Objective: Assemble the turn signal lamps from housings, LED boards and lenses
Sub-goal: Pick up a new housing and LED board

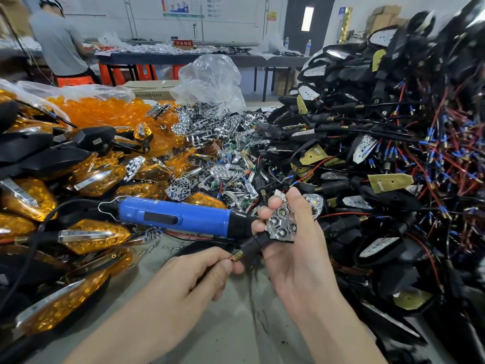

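My right hand grips a black lamp housing whose chrome reflector with hexagonal LED cells faces up. The housing's black stem points down-left and ends in a brass threaded tip. My left hand pinches that tip with thumb and forefinger. A blue electric screwdriver lies on the bench just behind both hands, its nose hidden by my right fingers. Amber lenses are heaped at the back left, loose chrome reflectors in the middle.
Finished amber lamps pile up on the left. A tall heap of black housings with red and blue wires fills the right. Grey bench surface shows near me. A person in a grey shirt stands at a far table.
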The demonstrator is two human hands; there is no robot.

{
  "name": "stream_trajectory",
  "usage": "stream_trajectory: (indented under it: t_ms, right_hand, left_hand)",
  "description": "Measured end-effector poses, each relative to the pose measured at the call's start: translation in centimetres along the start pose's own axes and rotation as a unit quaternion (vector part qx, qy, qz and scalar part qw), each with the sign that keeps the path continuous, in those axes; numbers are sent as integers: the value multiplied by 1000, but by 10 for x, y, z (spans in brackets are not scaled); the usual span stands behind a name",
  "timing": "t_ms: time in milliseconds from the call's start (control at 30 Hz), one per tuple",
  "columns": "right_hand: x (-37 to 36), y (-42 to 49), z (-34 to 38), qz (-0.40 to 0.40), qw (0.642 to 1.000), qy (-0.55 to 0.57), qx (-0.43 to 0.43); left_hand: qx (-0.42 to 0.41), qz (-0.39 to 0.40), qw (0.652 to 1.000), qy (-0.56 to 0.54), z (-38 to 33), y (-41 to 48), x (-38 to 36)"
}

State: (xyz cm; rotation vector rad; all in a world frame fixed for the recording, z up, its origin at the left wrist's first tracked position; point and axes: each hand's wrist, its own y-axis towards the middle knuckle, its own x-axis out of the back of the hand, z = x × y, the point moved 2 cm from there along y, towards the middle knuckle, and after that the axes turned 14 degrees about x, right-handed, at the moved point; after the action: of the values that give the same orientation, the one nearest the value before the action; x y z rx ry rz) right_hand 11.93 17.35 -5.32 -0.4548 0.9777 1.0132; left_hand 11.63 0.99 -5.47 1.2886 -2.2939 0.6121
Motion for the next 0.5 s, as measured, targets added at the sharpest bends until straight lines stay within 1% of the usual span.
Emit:
stream_trajectory:
  t_ms: [100, 200, 233, 300, 367, 500]
  right_hand:
    - [-1, 0, 0, -18, 1000, -4, 3]
    - [-1, -1, -2, -31, 998, -46, -1]
    - [0, -2, -3, -25, 997, -74, -9]
    - [1, -7, -8, 7, 988, -148, -36]
    - [-1, -15, -13, 41, 979, -191, -60]
    - [-7, -23, -19, 40, 972, -207, -100]
  left_hand:
    - [2, -2, 1000, 5, -1, 0, -2]
    - [-4, 2, 1000, -12, -4, 1, -3]
    - [-7, 0, 999, -35, -6, 1, -3]
    - [-4, 8, 993, -118, -12, 3, -6]
    - [-8, 6, 982, -187, -17, 7, -12]
    - [-14, -40, 975, -217, -20, 14, -23]
